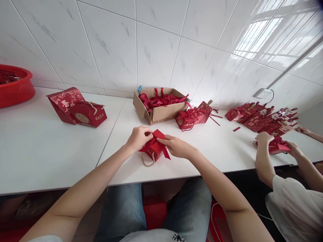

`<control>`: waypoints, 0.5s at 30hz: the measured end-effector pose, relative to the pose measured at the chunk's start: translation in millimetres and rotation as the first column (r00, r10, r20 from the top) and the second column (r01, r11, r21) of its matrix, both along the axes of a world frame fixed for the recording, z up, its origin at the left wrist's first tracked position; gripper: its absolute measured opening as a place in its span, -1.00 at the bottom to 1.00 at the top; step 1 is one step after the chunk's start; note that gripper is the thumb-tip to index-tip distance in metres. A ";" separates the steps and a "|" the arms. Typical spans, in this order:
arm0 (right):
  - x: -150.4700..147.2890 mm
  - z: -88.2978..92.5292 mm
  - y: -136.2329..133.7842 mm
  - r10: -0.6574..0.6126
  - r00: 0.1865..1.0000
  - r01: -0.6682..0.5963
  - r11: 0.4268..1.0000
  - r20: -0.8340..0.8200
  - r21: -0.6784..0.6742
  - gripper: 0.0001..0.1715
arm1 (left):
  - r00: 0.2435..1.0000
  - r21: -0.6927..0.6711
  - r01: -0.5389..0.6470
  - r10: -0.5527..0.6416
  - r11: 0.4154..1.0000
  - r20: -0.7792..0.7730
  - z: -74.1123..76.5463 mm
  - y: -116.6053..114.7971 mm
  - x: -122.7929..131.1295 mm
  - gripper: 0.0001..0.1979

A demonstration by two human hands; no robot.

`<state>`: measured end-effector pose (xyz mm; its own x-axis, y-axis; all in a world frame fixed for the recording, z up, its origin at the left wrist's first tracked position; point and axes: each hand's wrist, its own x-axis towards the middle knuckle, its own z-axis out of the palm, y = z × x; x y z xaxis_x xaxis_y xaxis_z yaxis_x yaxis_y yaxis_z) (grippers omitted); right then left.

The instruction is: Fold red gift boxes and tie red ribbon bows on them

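Note:
A small red gift box [156, 155] stands on the white table in front of me, a twisted cord handle [147, 164] hanging at its near side. Across its top lies a red ribbon [166, 153], with tails spreading to both sides. My left hand [139, 138] is closed at the box's upper left, finger and thumb pinching the ribbon. From the right, my right hand [177, 146] grips the ribbon near its middle, index finger stretched over the box top. The fingertips partly hide the ribbon's knot or crossing.
Beyond my hands sits a cardboard box [164, 112] of loose red ribbons. Red gift boxes stand at left [88, 113] and beside the carton [190, 117]. A red basket [17, 89] is far left. At right, a co-worker's hands [263, 137] handle another ribboned box [277, 146].

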<state>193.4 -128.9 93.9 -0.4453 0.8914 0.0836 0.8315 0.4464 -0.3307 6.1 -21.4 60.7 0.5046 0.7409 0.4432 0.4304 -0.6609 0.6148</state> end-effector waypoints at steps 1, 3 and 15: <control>-0.2 0.0 -0.5 0.006 1.000 -0.006 1.000 -0.011 -0.008 -0.47 | 1.000 -0.001 -0.002 0.002 1.000 0.003 -0.5 -0.2 -0.1 -0.80; -0.5 0.4 -1.5 0.013 1.000 -0.013 1.000 -0.023 -0.016 -0.47 | 1.000 0.000 -0.010 0.010 1.000 0.006 -0.9 -0.6 0.2 -0.80; 9.2 -0.7 0.3 -0.046 0.996 0.050 0.998 -0.079 0.045 -0.47 | 0.996 -0.153 0.075 -0.080 0.985 -0.029 12.4 3.8 -4.3 -0.83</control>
